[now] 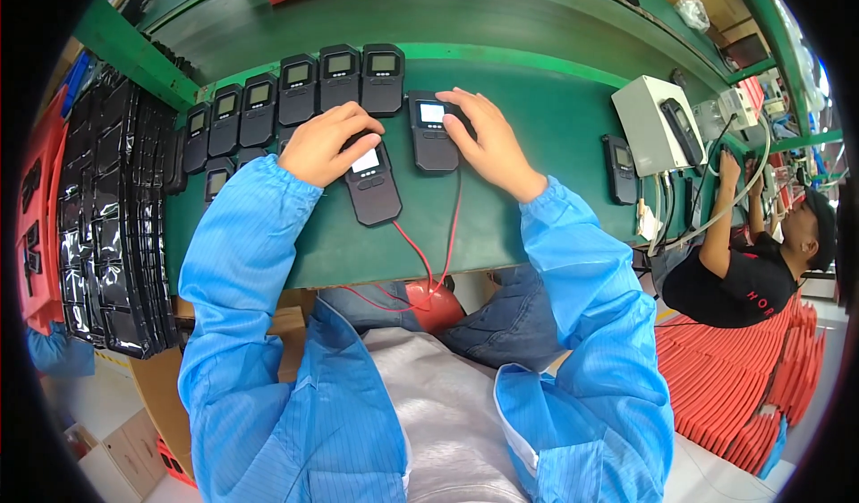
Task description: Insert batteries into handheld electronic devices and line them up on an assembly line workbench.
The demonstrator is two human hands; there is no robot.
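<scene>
My left hand (329, 145) is closed over the upper end of a black handheld meter (374, 197) with a lit white screen, its fingers curled across the top. To its right, my right hand (490, 143) grips a second black meter (436, 152) at its upper right side, the thumb beside the lit screen. Both meters lie on the green work surface (510, 217). A thin red cable (458, 221) runs from the lower end of each one down past the table's front edge, toward a red rounded object (437, 306) near my lap.
Several similar meters with unlit screens (298, 87) line the back left. Black plastic trays (112, 225) are stacked at the left. At the right are a single meter (619, 170), a pale box (646, 127) with cables, and a person in black (738, 275) beside red trays (734, 378).
</scene>
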